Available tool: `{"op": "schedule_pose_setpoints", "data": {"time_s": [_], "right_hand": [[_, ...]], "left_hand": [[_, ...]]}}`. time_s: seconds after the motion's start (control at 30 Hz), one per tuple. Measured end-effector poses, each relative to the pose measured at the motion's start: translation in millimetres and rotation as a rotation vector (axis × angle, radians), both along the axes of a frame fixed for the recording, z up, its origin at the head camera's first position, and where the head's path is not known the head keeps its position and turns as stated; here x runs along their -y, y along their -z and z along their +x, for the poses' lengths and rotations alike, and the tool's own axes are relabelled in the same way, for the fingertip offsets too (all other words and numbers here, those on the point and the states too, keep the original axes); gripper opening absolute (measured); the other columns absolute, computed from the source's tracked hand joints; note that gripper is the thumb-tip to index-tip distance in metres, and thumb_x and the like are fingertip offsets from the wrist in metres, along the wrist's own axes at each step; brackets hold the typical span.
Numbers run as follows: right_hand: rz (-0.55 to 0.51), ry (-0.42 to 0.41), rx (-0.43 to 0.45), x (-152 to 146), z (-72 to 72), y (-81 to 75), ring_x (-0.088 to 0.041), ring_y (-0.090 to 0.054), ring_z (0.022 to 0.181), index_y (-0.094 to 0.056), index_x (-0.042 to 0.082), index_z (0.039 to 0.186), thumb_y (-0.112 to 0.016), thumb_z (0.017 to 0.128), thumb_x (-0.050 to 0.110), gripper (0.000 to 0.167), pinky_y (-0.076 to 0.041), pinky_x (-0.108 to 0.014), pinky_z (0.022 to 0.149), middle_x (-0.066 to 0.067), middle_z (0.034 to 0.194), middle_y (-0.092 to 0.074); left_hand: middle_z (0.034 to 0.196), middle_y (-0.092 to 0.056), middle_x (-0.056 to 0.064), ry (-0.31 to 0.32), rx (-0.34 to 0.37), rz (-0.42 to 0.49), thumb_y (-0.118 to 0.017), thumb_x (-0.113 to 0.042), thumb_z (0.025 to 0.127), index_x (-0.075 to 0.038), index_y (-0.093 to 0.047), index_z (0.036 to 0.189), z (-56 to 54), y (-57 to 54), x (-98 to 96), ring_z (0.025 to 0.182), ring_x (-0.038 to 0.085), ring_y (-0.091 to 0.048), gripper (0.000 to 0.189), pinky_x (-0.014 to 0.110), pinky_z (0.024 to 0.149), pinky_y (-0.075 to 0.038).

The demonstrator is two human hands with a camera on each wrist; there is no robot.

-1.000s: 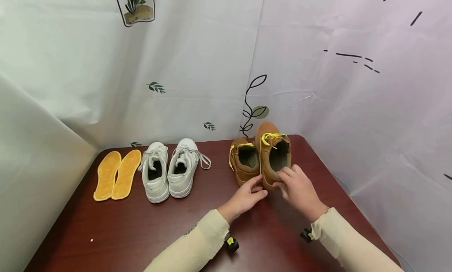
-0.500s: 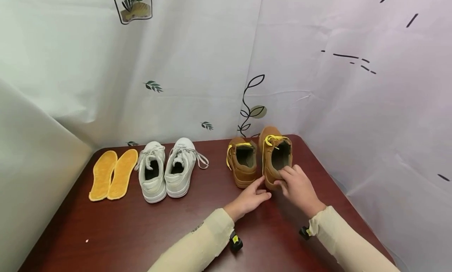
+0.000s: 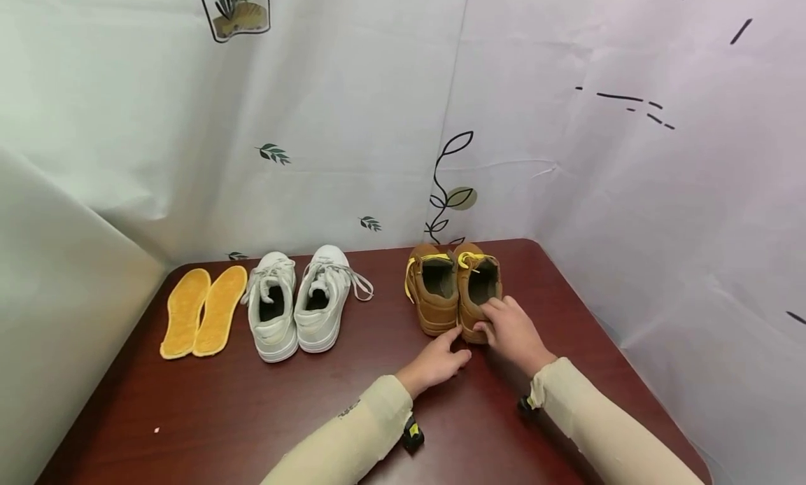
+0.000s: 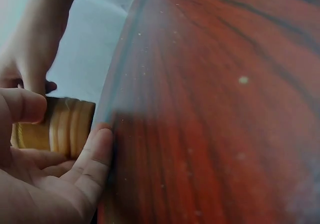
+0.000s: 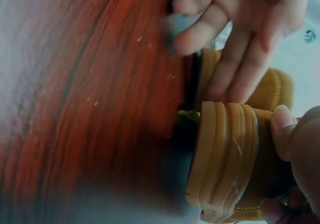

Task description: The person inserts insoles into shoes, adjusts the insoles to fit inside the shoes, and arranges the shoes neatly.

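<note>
Two brown shoes with yellow laces stand side by side at the back right of the table in the head view. My right hand (image 3: 515, 336) grips the heel of the right brown shoe (image 3: 468, 315), thumb outside and fingers over the collar. In the right wrist view that shoe's ridged sole (image 5: 220, 159) shows slightly off the tabletop. My left hand (image 3: 436, 364) is behind the heels with its fingers extended, fingertips at the gap between the right shoe and the left brown shoe (image 3: 439, 311). The left wrist view has the sole edge (image 4: 70, 126) just beyond my left fingers.
Left of the brown pair stand two white sneakers (image 3: 317, 327) with loose laces. Two orange insoles (image 3: 217, 313) lie flat beside them at the far left. A patterned white cloth (image 3: 352, 121) hangs behind the dark red table (image 3: 264, 415). A tiny white scrap (image 3: 157, 430) lies front left.
The right brown shoe has come down from a raised, tilted position and moved left against the other brown shoe, with my right hand on it. My left hand has stayed near the heels.
</note>
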State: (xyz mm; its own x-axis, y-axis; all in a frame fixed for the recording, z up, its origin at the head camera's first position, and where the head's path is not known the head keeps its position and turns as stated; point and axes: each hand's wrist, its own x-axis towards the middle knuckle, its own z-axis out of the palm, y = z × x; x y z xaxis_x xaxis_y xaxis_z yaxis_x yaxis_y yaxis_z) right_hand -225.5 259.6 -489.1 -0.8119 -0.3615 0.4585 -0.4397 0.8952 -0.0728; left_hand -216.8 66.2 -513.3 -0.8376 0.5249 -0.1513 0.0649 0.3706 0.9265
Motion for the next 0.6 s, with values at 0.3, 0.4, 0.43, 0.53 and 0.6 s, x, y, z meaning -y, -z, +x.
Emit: {"op": "schedule_pose_setpoints", "data": {"time_s": [0.3, 0.4, 0.43, 0.53, 0.6], "right_hand": [[0.008, 0.029, 0.108, 4, -21.4, 7.4, -0.021, -0.039, 0.071, -0.053, 0.015, 0.078, -0.078, 0.088, 0.024, 0.029, -0.035, -0.033, 0.069, 0.003, 0.075, -0.048], [0.022, 0.067, 0.156, 8, -21.0, 3.6, -0.022, -0.041, 0.072, -0.054, 0.014, 0.08, -0.078, 0.088, 0.026, 0.027, -0.038, -0.034, 0.07, 0.002, 0.076, -0.05], [0.026, 0.079, 0.169, 9, -20.3, 2.8, -0.022, -0.042, 0.073, -0.055, 0.014, 0.082, -0.077, 0.088, 0.026, 0.026, -0.039, -0.035, 0.07, 0.001, 0.077, -0.051], [0.03, 0.113, 0.198, 12, -18.0, 0.1, -0.025, -0.046, 0.077, -0.06, 0.012, 0.09, -0.076, 0.089, 0.029, 0.024, -0.044, -0.037, 0.072, -0.001, 0.084, -0.055], [0.03, 0.133, 0.213, 12, -17.1, -0.8, -0.026, -0.048, 0.08, -0.063, 0.01, 0.098, -0.075, 0.09, 0.03, 0.025, -0.046, -0.039, 0.074, -0.003, 0.089, -0.057]], "left_hand": [[0.141, -0.058, 0.009, 0.066, -0.105, -0.088, -0.058, -0.025, 0.099, -0.006, -0.054, 0.143, 7.4, -3.4, 3.7, 0.115, 0.019, -0.063, 0.048, 0.038, 0.1, -0.047], [0.131, -0.065, 0.01, 0.065, -0.09, -0.045, -0.057, -0.022, 0.099, -0.005, -0.058, 0.139, 9.8, -5.3, 9.9, 0.102, 0.018, -0.067, 0.043, 0.033, 0.088, -0.051], [0.127, -0.067, 0.01, 0.061, -0.088, -0.035, -0.058, -0.021, 0.099, -0.005, -0.06, 0.137, 10.2, -5.6, 12.5, 0.099, 0.018, -0.068, 0.042, 0.031, 0.084, -0.051], [0.112, -0.071, 0.011, 0.055, -0.07, -0.005, -0.058, -0.019, 0.098, -0.006, -0.063, 0.134, 10.1, -5.2, 22.1, 0.088, 0.019, -0.069, 0.038, 0.027, 0.071, -0.051], [0.104, -0.072, 0.012, 0.047, -0.065, 0.003, -0.058, -0.018, 0.098, -0.007, -0.065, 0.131, 8.9, -4.8, 29.0, 0.086, 0.021, -0.068, 0.036, 0.027, 0.068, -0.05]]}}
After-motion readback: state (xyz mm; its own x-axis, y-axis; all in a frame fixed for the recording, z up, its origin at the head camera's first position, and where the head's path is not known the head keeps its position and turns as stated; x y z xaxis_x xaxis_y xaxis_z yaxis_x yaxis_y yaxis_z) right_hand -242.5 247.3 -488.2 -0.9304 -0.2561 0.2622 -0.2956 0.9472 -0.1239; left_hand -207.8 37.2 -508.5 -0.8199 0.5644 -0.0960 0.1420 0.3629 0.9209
